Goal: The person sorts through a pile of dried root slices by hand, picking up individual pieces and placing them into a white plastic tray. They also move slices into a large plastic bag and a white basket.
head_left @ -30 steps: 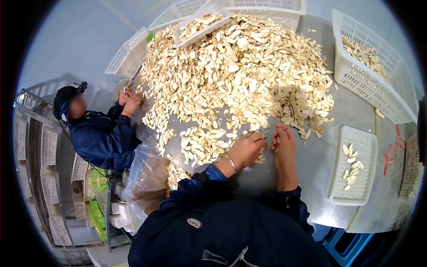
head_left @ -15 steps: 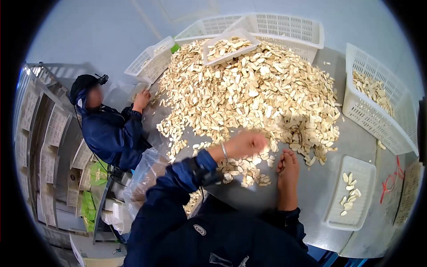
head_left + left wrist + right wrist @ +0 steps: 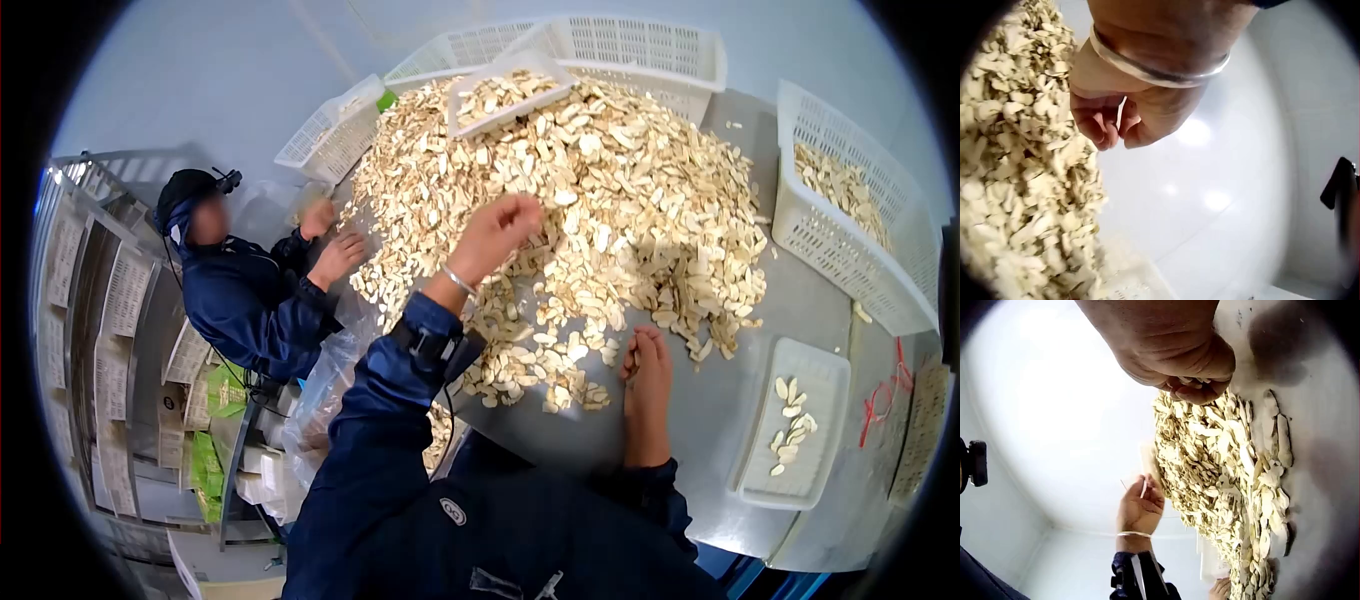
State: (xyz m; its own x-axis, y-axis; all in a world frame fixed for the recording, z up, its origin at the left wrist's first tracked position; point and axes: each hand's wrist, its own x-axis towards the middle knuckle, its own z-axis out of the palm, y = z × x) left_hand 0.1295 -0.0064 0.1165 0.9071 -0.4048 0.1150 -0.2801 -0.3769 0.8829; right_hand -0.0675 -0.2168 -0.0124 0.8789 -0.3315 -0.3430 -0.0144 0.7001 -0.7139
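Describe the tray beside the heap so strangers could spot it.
Find the big heap of pale slices. To its lower right, on the metal table, lies a shallow white tray. It holds few slices, unlike the fuller tray atop the heap.

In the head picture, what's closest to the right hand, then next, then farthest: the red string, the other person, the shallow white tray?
From the right hand:
1. Shallow white tray, to its right
2. Red string, farther right
3. Other person, far left

The left hand (image 3: 495, 235) is stretched forward, fingers curled; behind this grip, the right hand (image 3: 648, 385) has also curled fingers.
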